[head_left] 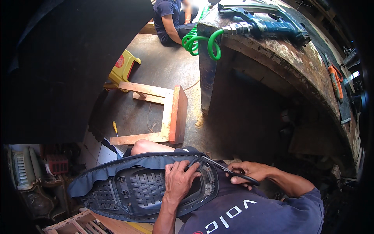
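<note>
A motorcycle seat lies upside down across my lap, its ribbed black plastic base (147, 188) facing up. Dark cover material (144, 163) folds over its rim, with a line of staples along the edge. My left hand (180, 180) presses on this flap near the seat's right end, fingers bent and closed on the material. In my right hand (249, 171) is a pair of scissors (222, 167) with dark handles. Their blades point left and reach the cover's edge just beyond my left fingertips. Whether the blades have material between them is too small to tell.
A wooden stool (178, 115) lies on its side ahead, near a yellow plastic stool (126, 68) and a screwdriver (115, 126). On the workbench (272, 48) at right rest an air stapler (276, 27) with a green coiled hose (213, 48) and an orange-handled tool (336, 82). A person (167, 19) sits beyond.
</note>
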A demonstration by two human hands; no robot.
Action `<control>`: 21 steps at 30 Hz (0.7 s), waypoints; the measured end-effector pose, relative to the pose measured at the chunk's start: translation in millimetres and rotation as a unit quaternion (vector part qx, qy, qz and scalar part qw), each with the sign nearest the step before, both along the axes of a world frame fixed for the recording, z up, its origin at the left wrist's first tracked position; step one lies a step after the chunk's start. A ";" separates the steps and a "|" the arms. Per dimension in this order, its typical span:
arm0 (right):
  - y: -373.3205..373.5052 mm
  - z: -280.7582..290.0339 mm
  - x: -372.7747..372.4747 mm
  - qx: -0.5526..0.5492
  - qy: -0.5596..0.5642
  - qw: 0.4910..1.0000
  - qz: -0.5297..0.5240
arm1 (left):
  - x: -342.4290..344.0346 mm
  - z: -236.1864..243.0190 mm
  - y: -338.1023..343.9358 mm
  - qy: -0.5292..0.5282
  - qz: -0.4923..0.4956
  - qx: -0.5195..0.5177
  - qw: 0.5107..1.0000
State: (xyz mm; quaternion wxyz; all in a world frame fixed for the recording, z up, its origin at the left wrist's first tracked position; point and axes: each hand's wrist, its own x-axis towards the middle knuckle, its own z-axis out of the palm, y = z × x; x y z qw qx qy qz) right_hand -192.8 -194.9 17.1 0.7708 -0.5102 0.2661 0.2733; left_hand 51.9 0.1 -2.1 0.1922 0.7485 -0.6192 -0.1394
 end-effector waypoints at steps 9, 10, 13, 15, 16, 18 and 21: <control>-3.4 -23.5 -11.5 0.208 0.032 0.978 -0.010 | -15.8 -9.6 -14.6 0.099 0.130 -0.097 0.982; -2.4 -26.4 -12.0 0.199 0.006 0.980 -0.017 | -16.6 -10.0 -15.9 0.107 0.136 -0.092 0.981; 2.3 -34.6 -12.9 0.188 -0.029 0.981 -0.032 | -15.4 -10.5 -16.8 0.154 0.147 -0.092 0.973; 6.0 -38.8 -13.3 0.206 -0.034 0.978 -0.028 | -13.7 -10.8 -15.1 0.209 0.145 -0.074 0.964; 7.0 -40.3 -13.7 0.203 -0.042 0.978 -0.039 | -13.2 -11.0 -14.1 0.210 0.149 -0.063 0.964; 8.1 -41.9 -15.1 0.217 -0.057 0.973 -0.054 | -13.1 -11.8 -13.0 0.218 0.158 -0.059 0.961; 6.5 -41.8 -17.4 0.241 -0.058 0.966 -0.067 | -14.8 -12.4 -14.3 0.199 0.159 -0.101 0.962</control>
